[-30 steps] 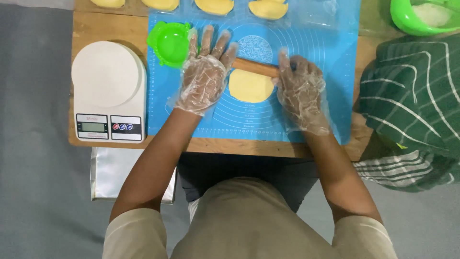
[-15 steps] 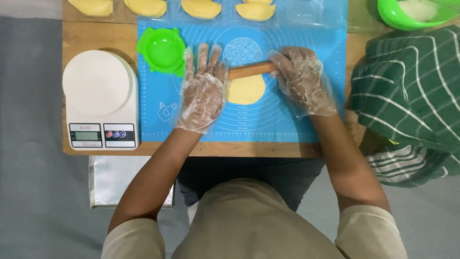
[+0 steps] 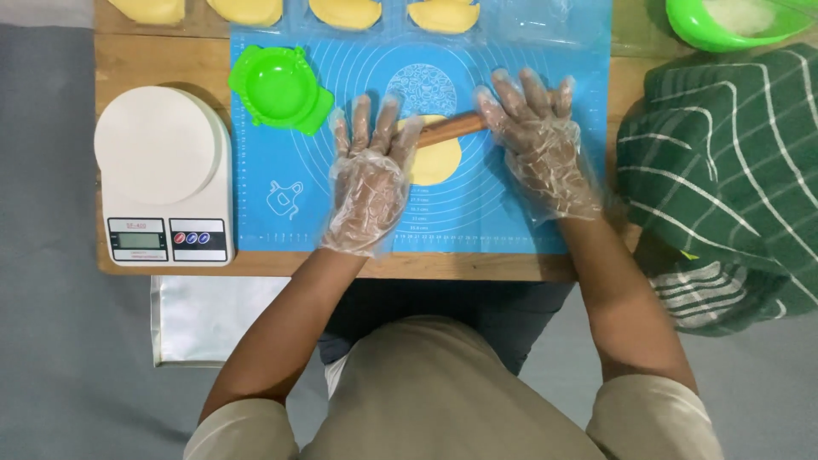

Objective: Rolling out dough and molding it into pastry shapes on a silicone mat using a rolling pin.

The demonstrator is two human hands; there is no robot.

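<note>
Gloved hands pressing a rolling pin over dough

The left hand (image 3: pixel 368 183) and right hand (image 3: pixel 538 140), fingers spread flat, rest on a wooden rolling pin (image 3: pixel 452 129) lying across yellow dough (image 3: pixel 439 162) on the blue mat (image 3: pixel 281 187); beyond, a green mould (image 3: pixel 279 89).

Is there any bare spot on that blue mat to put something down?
Yes: the mat's lower left, below the green mould and left of the left hand, and the strip between both wrists. The middle is crowded: both hands, right hand too, press the rolling pin over the dough.
</note>
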